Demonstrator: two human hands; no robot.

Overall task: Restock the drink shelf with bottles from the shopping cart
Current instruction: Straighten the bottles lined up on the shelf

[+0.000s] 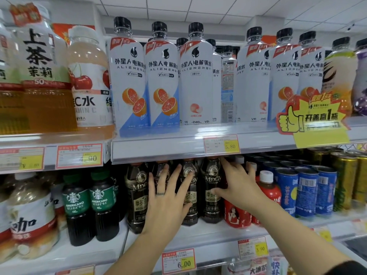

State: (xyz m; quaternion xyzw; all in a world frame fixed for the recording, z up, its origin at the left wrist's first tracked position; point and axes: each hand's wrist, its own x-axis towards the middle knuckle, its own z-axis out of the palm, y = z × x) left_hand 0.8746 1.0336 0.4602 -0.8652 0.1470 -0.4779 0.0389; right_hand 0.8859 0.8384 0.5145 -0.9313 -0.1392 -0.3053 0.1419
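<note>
Where price-tagged white shelves [158, 149] are set beneath a tiled ceiling [198, 6], the dark coffee bottles [210, 175] are stood on the lower shelf [208, 233], touched by the left hand [166, 205] and right hand [240, 183], fingers spread wide, nothing grasped.

Left hand [166, 203] and right hand [238, 183] touching coffee bottles [212, 175], lower shelf [208, 236]

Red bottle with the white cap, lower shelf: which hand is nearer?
Right. The right hand is immediately left of the red bottle; the left hand rests further left, on the dark coffee bottles.
</note>
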